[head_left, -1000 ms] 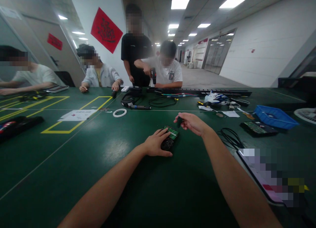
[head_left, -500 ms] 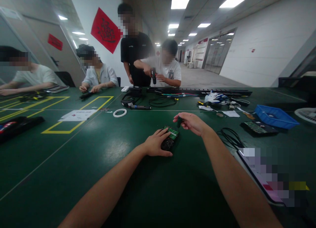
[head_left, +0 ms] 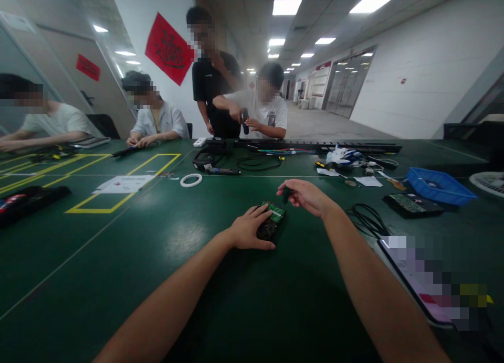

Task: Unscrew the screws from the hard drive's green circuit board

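Observation:
On the green table lies a hard drive, its green circuit board facing up. My left hand is laid over its left side, fingers on the board and thumb along the near edge, holding it against the table. Pinched in my right hand is a screwdriver with a dark handle, upright just above the drive's far right corner. Its tip is too small and dark to make out, so I cannot tell whether it touches a screw.
To the right lie a second drive-like device, a blue tray, black cable and a tablet-like screen. A white tape ring and paper are left. Across the table, a co-worker uses a power drill.
My hands, the drive and the screwdriver look almost unmoved. Across the table, the standing person has raised a hand towards the head, and the seated person at left has brought both hands together.

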The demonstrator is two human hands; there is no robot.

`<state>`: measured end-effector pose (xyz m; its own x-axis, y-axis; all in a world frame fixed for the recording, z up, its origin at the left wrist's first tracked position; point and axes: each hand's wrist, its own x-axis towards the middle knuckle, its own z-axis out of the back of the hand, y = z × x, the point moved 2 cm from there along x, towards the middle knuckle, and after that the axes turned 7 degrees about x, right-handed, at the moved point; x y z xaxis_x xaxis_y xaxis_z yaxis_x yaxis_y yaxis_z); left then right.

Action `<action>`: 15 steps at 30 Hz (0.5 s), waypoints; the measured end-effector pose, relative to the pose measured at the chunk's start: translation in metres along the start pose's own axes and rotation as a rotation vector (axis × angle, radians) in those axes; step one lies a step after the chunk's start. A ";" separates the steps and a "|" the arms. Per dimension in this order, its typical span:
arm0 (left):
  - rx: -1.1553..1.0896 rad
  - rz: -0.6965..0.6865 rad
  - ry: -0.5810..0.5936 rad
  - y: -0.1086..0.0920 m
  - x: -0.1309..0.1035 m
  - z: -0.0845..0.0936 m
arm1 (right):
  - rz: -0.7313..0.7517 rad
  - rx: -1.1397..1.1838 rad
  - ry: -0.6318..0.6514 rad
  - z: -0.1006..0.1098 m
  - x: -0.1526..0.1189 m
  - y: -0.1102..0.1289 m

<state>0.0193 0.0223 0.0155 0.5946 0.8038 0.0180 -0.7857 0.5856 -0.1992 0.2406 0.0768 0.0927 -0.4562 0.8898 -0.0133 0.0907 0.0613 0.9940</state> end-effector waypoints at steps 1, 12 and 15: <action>0.001 -0.002 -0.001 0.000 0.000 0.000 | 0.002 0.000 -0.001 0.000 0.000 0.000; -0.005 0.000 0.010 0.000 0.000 0.001 | -0.011 0.008 -0.003 -0.002 0.000 0.002; -0.010 0.011 0.022 -0.001 0.000 0.003 | -0.014 0.009 -0.004 -0.001 0.000 0.001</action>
<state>0.0199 0.0219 0.0183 0.5897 0.8076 -0.0058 -0.7905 0.5757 -0.2089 0.2397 0.0760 0.0940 -0.4539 0.8906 -0.0274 0.0922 0.0775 0.9927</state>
